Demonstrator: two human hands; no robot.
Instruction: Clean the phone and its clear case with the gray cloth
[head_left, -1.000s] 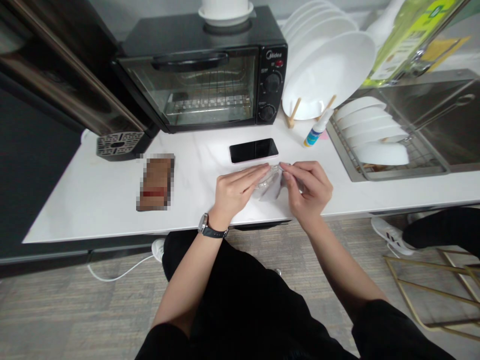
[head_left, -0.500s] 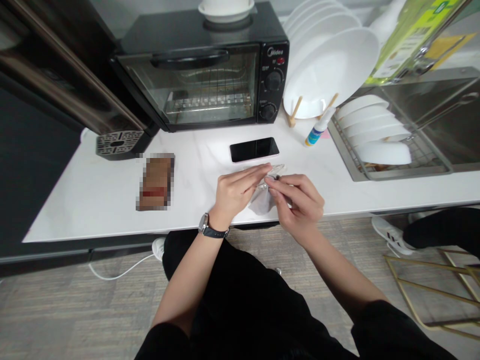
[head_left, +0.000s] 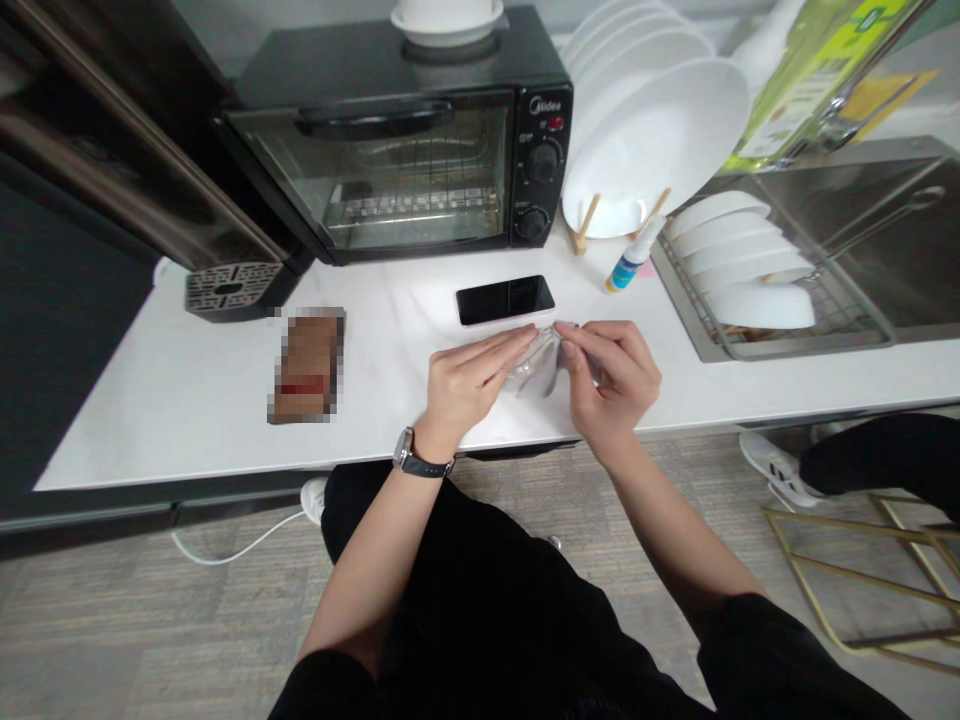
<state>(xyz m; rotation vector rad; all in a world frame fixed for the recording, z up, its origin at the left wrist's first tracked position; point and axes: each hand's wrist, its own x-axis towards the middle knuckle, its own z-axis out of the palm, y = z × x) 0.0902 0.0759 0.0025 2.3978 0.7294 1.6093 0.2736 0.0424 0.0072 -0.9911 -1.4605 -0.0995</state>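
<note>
Close to the counter's front edge, my left hand (head_left: pixel 469 385) has its fingers pressed together around a clear, shiny object that looks like clear-framed glasses (head_left: pixel 529 357). Most of that object is hidden behind the fingers. My right hand (head_left: pixel 619 380) pinches a thin light-grey cloth (head_left: pixel 545 372) between thumb and fingers, right against the clear object. Just beyond both hands lies a black-screened phone (head_left: pixel 506 299). A small spray bottle (head_left: pixel 628 262) with a blue label stands farther back on the right.
A black toaster oven (head_left: pixel 375 180) stands at the back, beside racked white plates (head_left: pixel 660 140). On the right, white bowls (head_left: pixel 750 260) sit in a wire rack over the sink (head_left: pixel 915 270). A blurred brown item (head_left: pixel 307 365) lies left on the counter (head_left: pixel 187 400).
My right hand has shifted slightly right and away from my left, drawing the cloth with it. The cloth hangs less low than before. My left hand keeps its grip.
</note>
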